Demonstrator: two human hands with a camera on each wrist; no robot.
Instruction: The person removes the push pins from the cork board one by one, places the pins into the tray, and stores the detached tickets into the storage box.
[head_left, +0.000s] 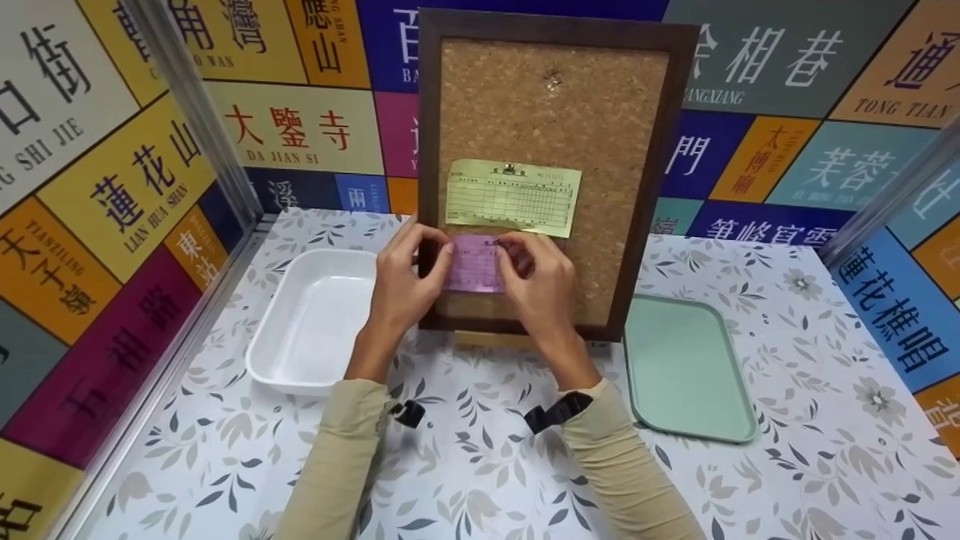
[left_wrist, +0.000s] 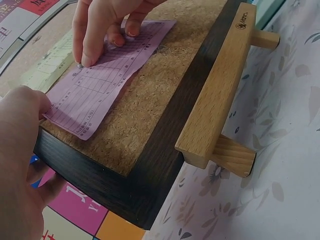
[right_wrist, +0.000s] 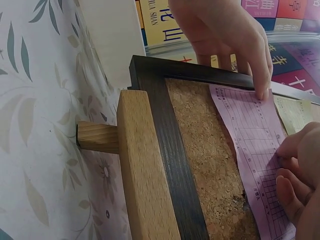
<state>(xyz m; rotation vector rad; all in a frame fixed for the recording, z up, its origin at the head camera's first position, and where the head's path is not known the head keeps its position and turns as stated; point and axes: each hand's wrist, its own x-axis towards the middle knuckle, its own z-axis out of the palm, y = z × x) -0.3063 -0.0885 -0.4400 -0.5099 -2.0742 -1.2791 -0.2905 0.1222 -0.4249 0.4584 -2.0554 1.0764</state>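
A framed cork board (head_left: 562, 120) stands upright against a wooden stand (left_wrist: 215, 85). Low on the cork lies a pink printed slip (head_left: 472, 271), just below a yellow printed slip (head_left: 514, 201) fixed at its top edge. My left hand (head_left: 405, 277) is at the board's left edge: the thumb presses the pink slip's upper left corner, while other fingers reach behind the frame (left_wrist: 90, 172). My right hand (head_left: 541, 281) pinches a small silvery pushpin (left_wrist: 80, 65) at the pink slip's top edge, its other fingers curled over the paper.
A white tray (head_left: 259, 352) sits to the left of the board, partly behind my left arm. On the right lies a green tray (head_left: 690, 360). Printed panels (head_left: 300, 127) wall in the floral-covered table (head_left: 472, 465) at the back and sides.
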